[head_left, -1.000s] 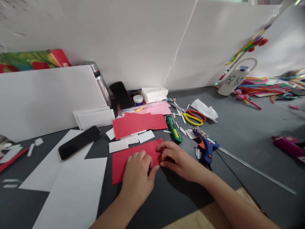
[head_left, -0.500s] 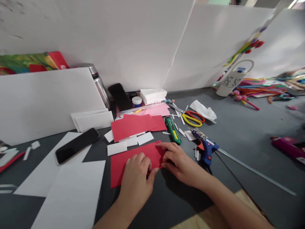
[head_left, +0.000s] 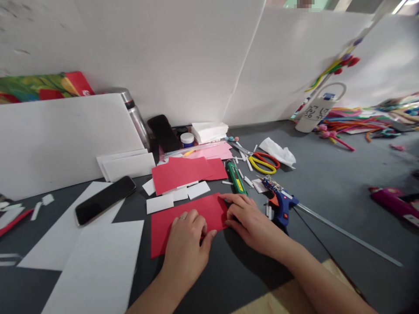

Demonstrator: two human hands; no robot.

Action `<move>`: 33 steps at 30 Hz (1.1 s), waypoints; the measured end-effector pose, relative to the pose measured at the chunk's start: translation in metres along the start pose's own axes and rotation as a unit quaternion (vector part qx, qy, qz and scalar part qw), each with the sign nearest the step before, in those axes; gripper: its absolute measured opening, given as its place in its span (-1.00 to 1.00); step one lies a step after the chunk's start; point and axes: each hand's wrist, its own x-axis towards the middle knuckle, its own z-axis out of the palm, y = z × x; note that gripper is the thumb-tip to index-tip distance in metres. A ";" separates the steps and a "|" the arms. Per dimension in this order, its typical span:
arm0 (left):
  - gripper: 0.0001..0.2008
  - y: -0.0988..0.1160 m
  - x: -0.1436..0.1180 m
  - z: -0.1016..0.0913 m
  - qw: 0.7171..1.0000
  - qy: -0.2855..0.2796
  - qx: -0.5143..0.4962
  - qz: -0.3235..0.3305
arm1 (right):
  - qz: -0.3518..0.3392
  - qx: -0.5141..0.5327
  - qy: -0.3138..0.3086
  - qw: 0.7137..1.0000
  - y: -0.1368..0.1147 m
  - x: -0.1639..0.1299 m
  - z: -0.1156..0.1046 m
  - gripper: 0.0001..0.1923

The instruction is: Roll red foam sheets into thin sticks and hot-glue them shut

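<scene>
A red paper sheet [head_left: 173, 218] lies flat on the dark grey table in front of me. My left hand [head_left: 188, 244] rests palm down on its near right part, fingers curled, a ring on one finger. My right hand [head_left: 250, 220] pinches the sheet's right edge with thumb and fingers. A blue hot glue gun [head_left: 281, 205] lies just right of my right hand. A green utility knife [head_left: 237, 178] sits just beyond it.
More red sheets [head_left: 186, 172] and pink paper [head_left: 212, 151] lie behind, with small white foam pieces [head_left: 160, 203]. A black phone [head_left: 104, 199] rests on white sheets [head_left: 94, 261] at left. Scissors [head_left: 265, 162], a steel bottle [head_left: 137, 117], a glue stick rod [head_left: 347, 235] and colourful pipe cleaners [head_left: 356, 124] lie around.
My right hand has slid slightly right along the red sheet's edge, and the sheet's right end now lies flatter. My left hand stays pressed on the sheet.
</scene>
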 end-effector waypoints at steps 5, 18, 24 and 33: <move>-0.76 -0.002 -0.001 0.001 1.000 -0.001 0.003 0.007 | 0.004 -0.021 -0.013 1.000 -0.003 0.000 -0.001 -0.87; -0.63 0.006 -0.026 0.006 0.963 0.045 0.138 0.227 | 0.006 -0.016 -0.012 1.000 -0.004 0.001 -0.002 -0.86; -0.61 0.002 -0.025 0.013 0.964 0.036 0.169 0.204 | 0.009 -0.021 -0.016 1.000 -0.004 0.000 -0.002 -0.86; -0.62 0.001 -0.024 0.016 0.967 0.035 0.153 0.198 | 0.012 -0.008 -0.018 1.000 -0.002 0.002 -0.004 -0.85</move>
